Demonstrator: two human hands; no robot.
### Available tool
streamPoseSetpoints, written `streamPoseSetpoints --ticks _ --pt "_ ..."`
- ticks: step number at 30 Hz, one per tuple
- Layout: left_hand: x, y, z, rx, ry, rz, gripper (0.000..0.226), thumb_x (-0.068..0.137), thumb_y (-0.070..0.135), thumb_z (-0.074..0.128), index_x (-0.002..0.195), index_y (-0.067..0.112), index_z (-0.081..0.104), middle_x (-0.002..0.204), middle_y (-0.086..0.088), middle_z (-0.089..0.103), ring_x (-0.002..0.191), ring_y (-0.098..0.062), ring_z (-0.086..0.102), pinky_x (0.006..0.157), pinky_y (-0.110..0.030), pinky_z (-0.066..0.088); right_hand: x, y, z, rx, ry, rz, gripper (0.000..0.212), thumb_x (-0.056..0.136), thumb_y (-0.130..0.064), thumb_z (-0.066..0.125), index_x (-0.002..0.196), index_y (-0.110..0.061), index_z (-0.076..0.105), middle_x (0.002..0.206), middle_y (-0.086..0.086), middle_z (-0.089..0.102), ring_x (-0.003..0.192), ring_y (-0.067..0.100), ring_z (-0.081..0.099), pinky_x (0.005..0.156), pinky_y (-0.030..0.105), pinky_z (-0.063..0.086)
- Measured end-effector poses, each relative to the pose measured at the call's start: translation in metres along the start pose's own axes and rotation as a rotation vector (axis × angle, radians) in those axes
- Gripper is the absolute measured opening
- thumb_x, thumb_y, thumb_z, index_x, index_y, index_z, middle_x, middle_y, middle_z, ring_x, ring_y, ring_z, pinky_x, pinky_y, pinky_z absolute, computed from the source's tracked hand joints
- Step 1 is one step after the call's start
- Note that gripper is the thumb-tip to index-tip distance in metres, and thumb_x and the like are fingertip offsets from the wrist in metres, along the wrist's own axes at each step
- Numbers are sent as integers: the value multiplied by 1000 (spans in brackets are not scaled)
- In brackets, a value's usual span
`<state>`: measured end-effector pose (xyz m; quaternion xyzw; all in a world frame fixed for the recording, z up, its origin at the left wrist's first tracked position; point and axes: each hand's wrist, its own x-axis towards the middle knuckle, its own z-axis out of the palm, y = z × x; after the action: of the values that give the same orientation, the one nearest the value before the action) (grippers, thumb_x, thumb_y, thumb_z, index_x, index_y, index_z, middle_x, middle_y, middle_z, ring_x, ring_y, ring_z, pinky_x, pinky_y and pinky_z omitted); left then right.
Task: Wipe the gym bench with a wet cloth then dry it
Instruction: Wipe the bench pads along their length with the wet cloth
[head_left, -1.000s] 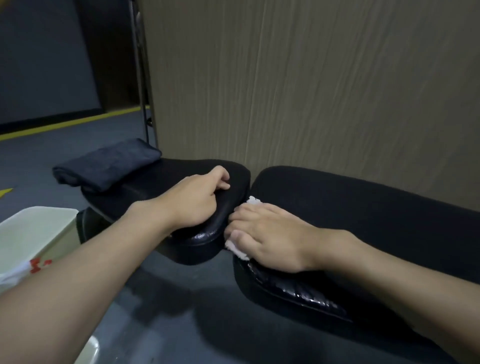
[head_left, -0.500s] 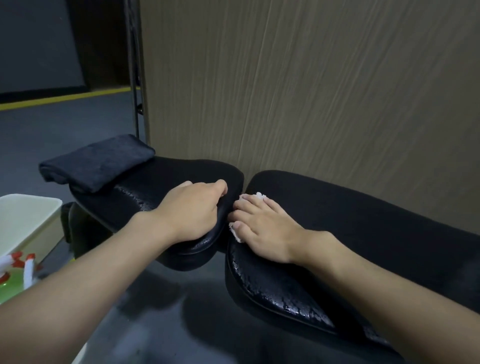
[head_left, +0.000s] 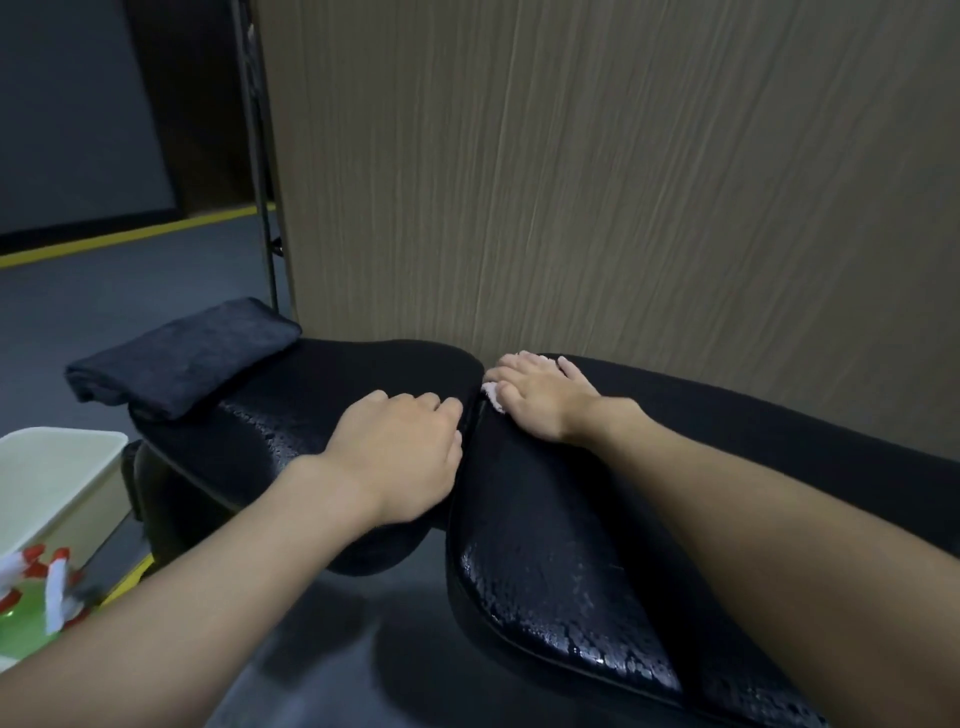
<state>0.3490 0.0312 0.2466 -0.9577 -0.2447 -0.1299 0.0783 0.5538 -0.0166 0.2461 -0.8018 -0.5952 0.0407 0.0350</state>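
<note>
right in the middle, black gym bench (head_left: 524, 525), made of two pads with a thin gap between them. left of the gap, short pad (head_left: 322, 384). right of the gap, long pad (head_left: 561, 613). shiny and bumpy with wet drops on both pads, on the near side by the gap.

just right of the gap, near its far end, small white wet cloth (head_left: 492, 400), mostly hidden, only a little corner peeking out. on top of the cloth, right hand (head_left: 537, 402), flat, fingers straight and a bit spread, pressing the cloth down on the long pad.

just left of the gap, left hand (head_left: 400, 457), palm down on the short pad, fingers bent over the pad's edge and down into the gap, gripping that edge. both arms bare, reaching in from the near side.

farther left of the gap, on the far end of the short pad, folded dark towel (head_left: 182, 358), hanging a little over the end.

well left of the gap and lower down, pale tub (head_left: 62, 467) beside the bench. nearer than the tub, blurry green bottle (head_left: 21, 623) with red and white bits. cannot tell if inside the tub or not.

behind the gap, tall brown wooden wall (head_left: 623, 208), close to the bench. behind the gap and to the left, thin dark pole (head_left: 257, 156) standing up. far behind and left of the gap, yellow line (head_left: 130, 236) on the grey floor (head_left: 78, 312).
</note>
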Motion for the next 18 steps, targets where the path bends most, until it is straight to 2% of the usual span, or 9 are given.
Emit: streamPoseSetpoints --ticks 4,9,12,14,18 --pt "5 5 -1 25 -3 -28 27 99 33 31 110 22 53 111 2 61 103 -22 59 85 -36 36 -28 -14 4 -3 9 -40 45 101 -34 19 139 -34 42 150 -12 33 145 13 18 119 47 10" --pt "13 14 -15 -44 -83 -93 29 98 30 33 115 21 54 110 -3 61 102 -26 59 78 -37 36 -95 -28 5 -14 -4 -159 49 105 -37 16 154 -35 19 159 -12 19 150 11 5 122 44 3" --pt "17 30 -23 -187 -80 -99 31 96 24 33 120 20 53 115 -3 61 106 -26 58 87 -42 40 -107 -10 -2 -4 -86 -43 51 107 -39 14 157 -38 8 166 -12 4 152 9 -6 122 40 -5" --pt "17 46 -25 -269 -86 -72 32 96 19 35 123 18 52 120 -2 59 110 -25 57 92 -43 42 -107 0 -5 -3 -89 61 52 106 -40 12 157 -38 4 167 -10 -1 152 12 -9 122 42 -5" --pt "17 65 -23 -388 -119 -70 38 93 10 38 129 17 48 119 -2 61 111 -25 57 88 -42 48 -131 3 4 -27 -76 42 54 105 -46 10 158 -36 2 167 -8 -1 153 15 -8 122 45 -4"
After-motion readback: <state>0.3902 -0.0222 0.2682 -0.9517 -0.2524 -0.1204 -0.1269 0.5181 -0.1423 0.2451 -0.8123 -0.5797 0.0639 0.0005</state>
